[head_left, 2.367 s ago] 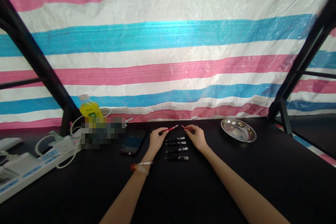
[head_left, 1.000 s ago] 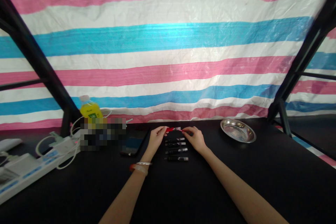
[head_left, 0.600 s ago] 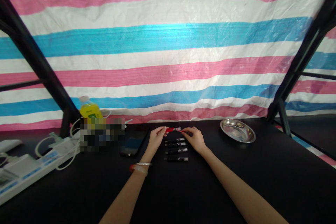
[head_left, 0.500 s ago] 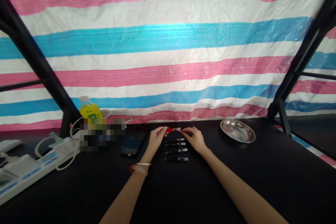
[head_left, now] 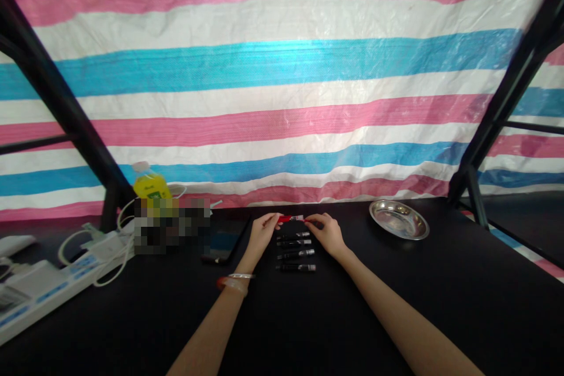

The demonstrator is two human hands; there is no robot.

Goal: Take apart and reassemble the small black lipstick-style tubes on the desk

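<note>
A red marker pen [head_left: 288,218] with a pale, printed right end lies crosswise at the far side of a row of pens. My left hand [head_left: 264,224] pinches its red left end between thumb and fingers. At the other end, the fingertips of my right hand [head_left: 325,232] are closed on a thin red edge of the pen; exact contact is too small to make out. Nearer to me, several black marker pens lie parallel on the black table, among them a black pen [head_left: 295,254] and the closest black pen [head_left: 295,268].
Right of my hands stands a shiny oval metal dish [head_left: 399,220]. On the left are a dark tablet or phone [head_left: 222,244], a yellow drink bottle [head_left: 152,185], a blurred-out patch, and a white power strip [head_left: 57,288] with cables. A striped tarp [head_left: 282,88] hangs behind.
</note>
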